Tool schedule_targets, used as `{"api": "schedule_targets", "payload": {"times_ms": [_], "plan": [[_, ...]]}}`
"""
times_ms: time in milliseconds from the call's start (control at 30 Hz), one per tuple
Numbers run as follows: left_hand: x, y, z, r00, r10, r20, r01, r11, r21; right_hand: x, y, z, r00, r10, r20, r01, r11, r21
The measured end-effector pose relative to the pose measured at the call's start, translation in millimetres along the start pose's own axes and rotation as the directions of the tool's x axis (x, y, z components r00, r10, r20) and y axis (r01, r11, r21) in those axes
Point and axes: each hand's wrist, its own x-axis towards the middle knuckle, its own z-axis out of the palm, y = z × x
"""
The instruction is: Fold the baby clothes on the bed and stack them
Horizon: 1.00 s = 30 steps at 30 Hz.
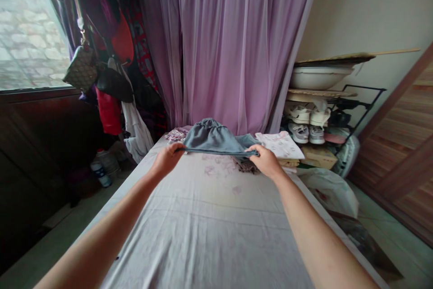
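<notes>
Blue-grey elastic-waist pants (211, 135) stretch between my two hands above the far end of the bed, the gathered waistband uppermost and away from me. My left hand (170, 157) pinches the near edge at its left corner. At the right corner, my right hand (265, 159) grips the same edge between thumb and fingers. The edge runs taut and nearly straight from one hand to the other. Beyond my right hand lies a folded white printed garment (280, 144) on a small stack. A dark crumpled cloth (248, 166) shows partly beneath the pants.
A pale sheet (209, 235) covers the bed. Purple curtains (226, 54) hang behind it. To the right stands a rack with shoes (308, 122) and a white basin (320, 77). Bags (83, 68) and clothes hang at left; a bottle (100, 174) stands on the floor.
</notes>
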Motion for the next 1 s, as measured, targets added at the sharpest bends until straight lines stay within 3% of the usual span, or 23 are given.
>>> {"api": "schedule_targets", "payload": {"times_ms": [33, 200, 267, 367, 533, 700, 800, 900, 1000], "plan": [[-16, -7, 14.9, 1.0, -0.011, 0.004, 0.011, 1.0, 0.023, -16, 10, 10, 1.0, 0.017, 0.0, -0.017, 0.999, -0.04], [-108, -48, 87.3, 0.968, -0.066, 0.241, 0.047, 0.995, 0.084, -115, 60, 60, 0.991, 0.047, 0.128, -0.037, 0.996, -0.083], [-137, -60, 102.3, 0.952, -0.076, 0.298, 0.048, 0.994, 0.1, -150, 75, 71, 0.988, 0.022, 0.15, -0.012, 0.997, -0.07], [-160, -68, 107.1, 0.943, -0.07, 0.327, 0.034, 0.993, 0.112, -186, 92, 80, 0.991, 0.004, 0.131, 0.005, 0.997, -0.073], [-163, -59, 93.2, 0.943, -0.001, 0.333, -0.051, 0.988, 0.148, -205, 110, 94, 0.986, -0.163, -0.029, 0.16, 0.984, -0.074], [-150, -44, 89.3, 0.97, 0.036, 0.242, -0.086, 0.975, 0.203, -208, 114, 99, 0.974, -0.225, -0.029, 0.221, 0.969, -0.109], [-133, -37, 108.1, 0.969, 0.139, 0.205, -0.178, 0.967, 0.183, -209, 113, 97, 0.975, -0.216, -0.044, 0.211, 0.971, -0.113], [-114, -31, 138.1, 0.941, 0.262, 0.214, -0.3, 0.939, 0.169, -209, 111, 94, 0.975, -0.203, -0.093, 0.192, 0.974, -0.118], [-104, -29, 162.9, 0.926, 0.249, 0.283, -0.319, 0.917, 0.238, -208, 109, 89, 0.98, -0.167, -0.111, 0.154, 0.981, -0.118]]}}
